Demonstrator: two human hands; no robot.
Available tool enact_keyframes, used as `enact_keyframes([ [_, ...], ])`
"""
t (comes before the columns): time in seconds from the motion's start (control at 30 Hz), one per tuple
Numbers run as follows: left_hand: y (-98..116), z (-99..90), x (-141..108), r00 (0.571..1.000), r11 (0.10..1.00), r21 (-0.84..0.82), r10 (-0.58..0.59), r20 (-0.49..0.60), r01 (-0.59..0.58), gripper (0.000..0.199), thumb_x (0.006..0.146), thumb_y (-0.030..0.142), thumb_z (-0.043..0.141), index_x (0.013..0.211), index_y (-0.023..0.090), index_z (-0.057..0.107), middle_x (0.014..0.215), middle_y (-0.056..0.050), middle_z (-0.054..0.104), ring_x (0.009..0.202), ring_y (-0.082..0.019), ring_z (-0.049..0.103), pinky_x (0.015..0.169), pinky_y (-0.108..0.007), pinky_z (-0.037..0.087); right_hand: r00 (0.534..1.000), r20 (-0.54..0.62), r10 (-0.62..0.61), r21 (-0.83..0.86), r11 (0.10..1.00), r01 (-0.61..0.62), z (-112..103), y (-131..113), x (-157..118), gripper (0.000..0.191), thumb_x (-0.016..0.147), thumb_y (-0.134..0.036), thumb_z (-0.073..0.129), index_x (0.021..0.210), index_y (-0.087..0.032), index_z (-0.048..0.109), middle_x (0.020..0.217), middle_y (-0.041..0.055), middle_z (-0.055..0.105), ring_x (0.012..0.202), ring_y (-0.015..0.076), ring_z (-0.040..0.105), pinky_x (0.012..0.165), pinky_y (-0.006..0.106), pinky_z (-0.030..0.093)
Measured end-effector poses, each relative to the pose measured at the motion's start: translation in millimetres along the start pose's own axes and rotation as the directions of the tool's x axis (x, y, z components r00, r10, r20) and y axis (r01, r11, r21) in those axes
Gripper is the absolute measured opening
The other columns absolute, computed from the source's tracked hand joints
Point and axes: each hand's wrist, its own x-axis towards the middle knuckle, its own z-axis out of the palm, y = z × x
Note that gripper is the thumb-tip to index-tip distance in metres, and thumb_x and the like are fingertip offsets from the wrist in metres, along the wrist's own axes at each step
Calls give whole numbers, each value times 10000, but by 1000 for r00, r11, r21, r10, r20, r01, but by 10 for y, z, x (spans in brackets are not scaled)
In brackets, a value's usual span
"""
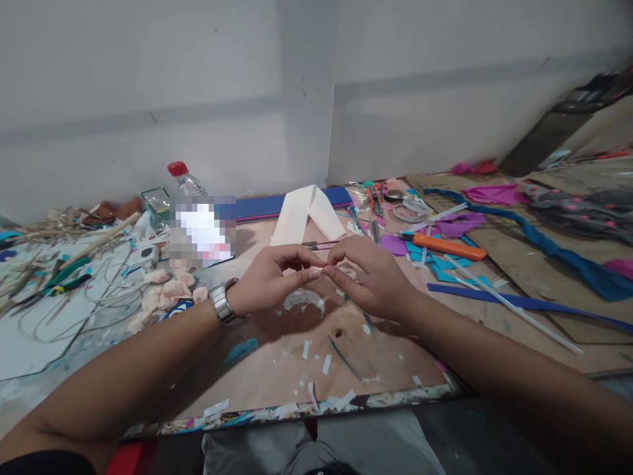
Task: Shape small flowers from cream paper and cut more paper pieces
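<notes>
Both hands meet over the middle of the table, fingertips nearly touching. My left hand (pixel 283 276), with a metal watch (pixel 223 302) on its wrist, pinches thumb against fingers. My right hand (pixel 366 276) is pinched too, its thumb and index finger at the left fingertips. A small pale piece shows between the two sets of fingertips, too small to name. Just behind the hands lies a thin dark tool (pixel 315 245). A folded cream strip (pixel 295 214) stands beyond it. Below the fingers is a whitish dried smear (pixel 305 300) on the table (pixel 291 382).
On the left are a phone (pixel 210 234), a red-capped bottle (pixel 188 181), peach crumpled pieces (pixel 171 290), cables and green-handled pliers (pixel 69 276). To the right are an orange cutter (pixel 449 247), blue strips (pixel 524 302) and coloured scraps. A grey wall (pixel 237 86) rises behind.
</notes>
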Motion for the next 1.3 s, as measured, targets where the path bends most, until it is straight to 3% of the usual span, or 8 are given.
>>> enact_keyframes([
  [0.33, 29, 24, 34, 999, 987, -161, -19, -31, 14, 300, 903, 231, 777, 1189, 157, 728, 1269, -123, 771, 1107, -194, 758, 973, -324, 625, 997, -20, 68, 32, 997, -67, 25, 38, -3, 246, 1001, -440, 654, 893, -219, 652, 861, 44, 723, 869, 223, 661, 819, 367, 447],
  [0.47, 21, 28, 36, 1000, 974, -228, 2, -14, -5, 358, 916, 220, 771, 1257, 150, 688, 1243, -127, 781, 1128, -201, 763, 1016, -352, 625, 996, -22, 89, 21, 996, -88, 18, 35, 6, 282, 988, -477, 671, 884, -215, 656, 868, 44, 734, 872, 224, 673, 828, 371, 452],
  [0.97, 20, 24, 33, 1000, 969, -245, -5, -15, 2, 317, 932, 193, 753, 1242, 162, 696, 1297, -118, 760, 1165, -202, 752, 1051, -364, 619, 994, -50, 92, 30, 995, -91, 17, 37, -3, 306, 967, -500, 699, 868, -210, 688, 888, 57, 765, 893, 234, 704, 852, 387, 473],
  [1.13, 16, 19, 14, 999, 981, -191, -11, 45, 20, 379, 991, 256, 682, 1362, 180, 674, 1411, -135, 701, 1282, -234, 696, 1141, -445, 561, 994, -69, 84, 29, 996, -82, 16, 27, -4, 321, 947, -525, 718, 870, -218, 672, 903, 54, 773, 887, 231, 707, 850, 390, 472],
  [1.3, 5, 24, -9, 995, 988, -147, 57, 88, -44, 432, 1026, 314, 631, 1454, 259, 633, 1548, -104, 594, 1420, -256, 589, 1227, -483, 469, 990, -111, 82, 12, 997, -81, 17, -10, 8, 318, 944, -521, 723, 861, -222, 654, 874, 45, 748, 847, 223, 685, 824, 383, 464],
])
